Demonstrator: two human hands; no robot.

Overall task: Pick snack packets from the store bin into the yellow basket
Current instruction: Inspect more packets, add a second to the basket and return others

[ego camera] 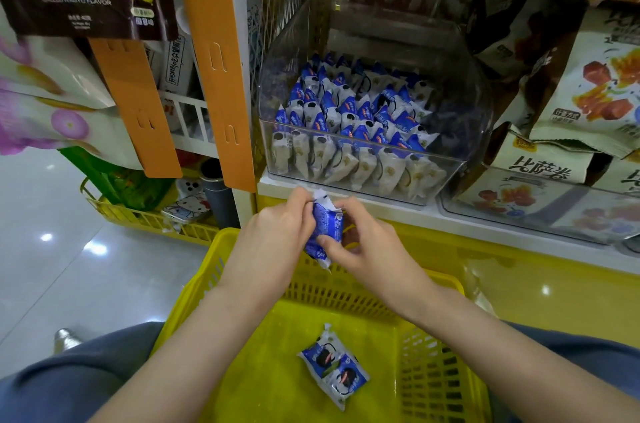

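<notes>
- The yellow basket [194, 287] sat directly beneath both hands, on the person's lap, its open top facing up. That looked like a deliberate arrangement, since anything let go would fall straight in.
- The clear store bin [464, 131] stood on the shelf just beyond and above the hands. Its low front wall faced the person, which kept the stock within a short reach.
- Blue-and-white snack packets [349, 121] filled the bin in tight upright rows, so plenty remained to be picked.
- The left hand [273, 232] was curled around the upper left edge of the held packet. Its fingertips were hidden behind the wrapper.
- The right hand [367, 246] gripped the same packet from the other side, with the thumb pressed on the lower face and the fingers bent behind. Both hands were therefore grasping, probably to steady or gather the catch before dropping it.
- The held packet [325, 228] hung between the two hands, tilted, with its crimped top end up. It was over the far rim of the basket and in front of the shelf edge. Whether it was one packet or a small bunch could not be told.
- Two more packets [334, 369] lay side by side on the basket floor, below the hands and nearer the person's body. The task appeared to be at an early stage, with the next drop about to be made.
</notes>
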